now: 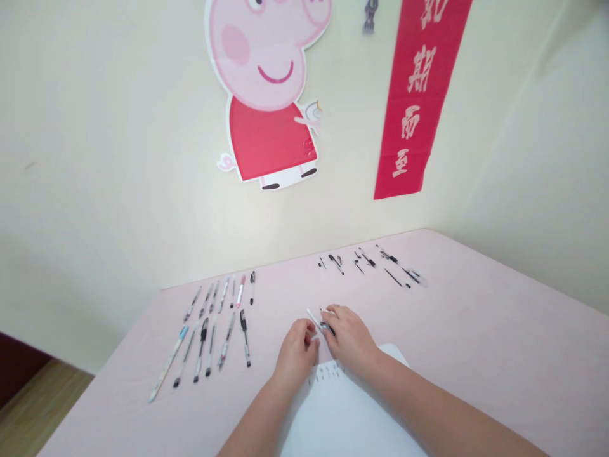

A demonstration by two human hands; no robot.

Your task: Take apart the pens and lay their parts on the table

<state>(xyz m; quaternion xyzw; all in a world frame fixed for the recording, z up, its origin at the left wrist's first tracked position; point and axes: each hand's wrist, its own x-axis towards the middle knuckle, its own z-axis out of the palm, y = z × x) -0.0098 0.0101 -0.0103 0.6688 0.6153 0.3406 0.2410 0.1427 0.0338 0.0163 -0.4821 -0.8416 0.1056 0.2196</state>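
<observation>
My left hand (pixel 297 350) and my right hand (pixel 349 336) meet near the middle of a pink table (pixel 476 330). Both are closed around a pen (pixel 318 322), a thin white barrel with a dark part, held between the fingertips. Just below the hands lies a white sheet of paper (pixel 342 412) with small marks along its top edge. Two rows of whole pens (pixel 214 330) lie side by side to the left. Several small dark pen parts (pixel 371 263) are scattered at the far side of the table.
A cream wall stands right behind the table, carrying a cartoon pig cutout (pixel 269 89) and a red banner (pixel 419 95) with white characters. A wooden floor (pixel 28 406) shows at the lower left past the table's edge.
</observation>
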